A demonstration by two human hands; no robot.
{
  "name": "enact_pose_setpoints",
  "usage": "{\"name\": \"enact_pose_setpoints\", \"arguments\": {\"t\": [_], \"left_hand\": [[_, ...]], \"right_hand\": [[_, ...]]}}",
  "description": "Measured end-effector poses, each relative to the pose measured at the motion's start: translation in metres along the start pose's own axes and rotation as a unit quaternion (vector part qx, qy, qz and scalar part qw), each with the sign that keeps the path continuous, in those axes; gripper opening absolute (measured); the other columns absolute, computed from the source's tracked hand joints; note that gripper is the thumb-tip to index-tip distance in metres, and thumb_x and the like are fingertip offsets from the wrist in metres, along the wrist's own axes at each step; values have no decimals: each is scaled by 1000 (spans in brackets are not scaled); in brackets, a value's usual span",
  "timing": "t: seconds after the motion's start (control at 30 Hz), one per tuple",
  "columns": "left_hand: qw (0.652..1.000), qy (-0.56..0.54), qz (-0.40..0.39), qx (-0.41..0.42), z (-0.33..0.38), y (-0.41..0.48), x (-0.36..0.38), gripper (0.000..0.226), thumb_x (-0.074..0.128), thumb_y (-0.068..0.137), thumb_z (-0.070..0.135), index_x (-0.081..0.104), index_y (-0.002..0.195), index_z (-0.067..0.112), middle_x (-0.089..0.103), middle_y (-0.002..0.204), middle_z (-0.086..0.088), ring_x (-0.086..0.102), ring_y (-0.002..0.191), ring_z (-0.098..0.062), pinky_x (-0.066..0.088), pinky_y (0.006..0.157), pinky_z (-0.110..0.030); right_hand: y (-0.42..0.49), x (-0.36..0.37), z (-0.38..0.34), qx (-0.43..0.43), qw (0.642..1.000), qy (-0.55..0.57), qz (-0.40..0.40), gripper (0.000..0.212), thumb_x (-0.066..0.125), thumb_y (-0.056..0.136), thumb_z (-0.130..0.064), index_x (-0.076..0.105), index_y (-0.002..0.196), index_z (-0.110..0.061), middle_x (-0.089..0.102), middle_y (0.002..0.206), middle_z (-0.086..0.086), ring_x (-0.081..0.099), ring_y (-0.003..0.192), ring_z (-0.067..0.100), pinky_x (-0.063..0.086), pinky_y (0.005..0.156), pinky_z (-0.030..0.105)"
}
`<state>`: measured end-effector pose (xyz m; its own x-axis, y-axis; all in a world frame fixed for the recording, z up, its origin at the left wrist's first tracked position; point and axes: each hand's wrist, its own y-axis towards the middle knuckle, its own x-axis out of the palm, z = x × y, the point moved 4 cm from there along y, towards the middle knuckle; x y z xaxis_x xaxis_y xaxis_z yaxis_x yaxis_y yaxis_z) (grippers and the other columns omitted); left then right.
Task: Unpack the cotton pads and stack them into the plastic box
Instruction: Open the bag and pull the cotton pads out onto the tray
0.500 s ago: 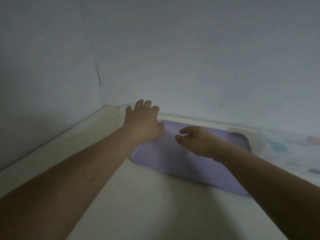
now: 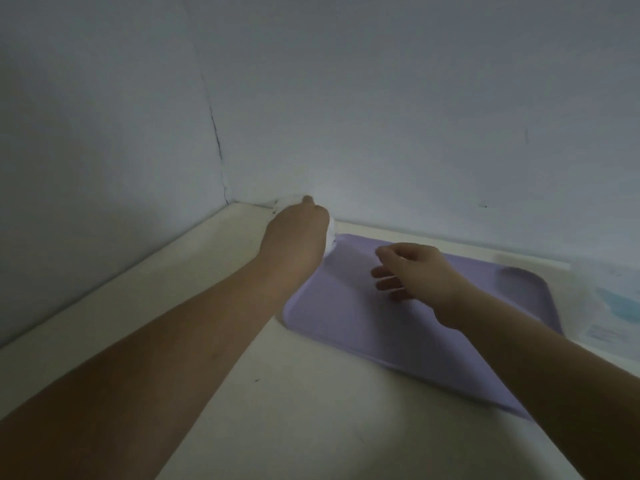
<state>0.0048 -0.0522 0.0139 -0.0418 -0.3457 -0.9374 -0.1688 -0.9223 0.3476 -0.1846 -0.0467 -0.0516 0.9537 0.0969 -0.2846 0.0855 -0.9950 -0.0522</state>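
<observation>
My left grip (image 2: 298,233) now curls around a white wad (image 2: 331,233), probably cotton pads, hard against the wall (image 2: 381,133); a moment ago its fingers lay spread, so the pickup has begun. To its right, my right grip (image 2: 412,271) hovers loosely curled and empty over the purple mat (image 2: 346,323). Farther right lies a printed packet (image 2: 620,306). I can't make out the plastic box.

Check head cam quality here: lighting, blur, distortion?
Head view: dim, flat bluish light, no glare, only soft shadows on the table. Head view: motion blur smears the left hand and the white thing at its grip, which is unidentifiable; right hand fingers are soft too. Head view: wall corner line bows, wide-angle; printed packaging at the right edge is washed out and soft.
</observation>
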Motion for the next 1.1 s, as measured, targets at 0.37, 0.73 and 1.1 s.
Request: {"name": "enact_pose_setpoints", "arguments": {"t": [0.37, 0.73, 1.1], "left_hand": [[881, -458, 120, 16, 93, -8, 14, 52, 68, 76, 23, 69, 126, 10, 44, 158, 4, 58, 124, -4, 53, 104, -28], [830, -535, 148, -43, 93, 3, 52, 19, 67, 85, 28, 74, 99, 16, 65, 131, 15, 61, 122, 2, 51, 100, -21], [957, -272, 92, 44, 81, 16, 36, 11, 61, 92, 29, 64, 86, 20, 62, 85, 4, 62, 83, -22, 44, 67, -36]], "right_hand": [[-10, -43, 23, 48, 978, 199, 31, 53, 48, 105, -60, 74, 122, -16, 80, 108, 13, 76, 90, 30, 63, 80, 41], [10, -71, 6, -111, 982, -42, 148, 55, 73, 97, -39, 56, 149, -32, 59, 136, -12, 71, 106, 11, 56, 86, 20], [45, -61, -2, -242, 930, -251, 121, 13, 70, 97, -16, 75, 98, -27, 62, 136, 7, 49, 140, 25, 34, 104, 25]]}}
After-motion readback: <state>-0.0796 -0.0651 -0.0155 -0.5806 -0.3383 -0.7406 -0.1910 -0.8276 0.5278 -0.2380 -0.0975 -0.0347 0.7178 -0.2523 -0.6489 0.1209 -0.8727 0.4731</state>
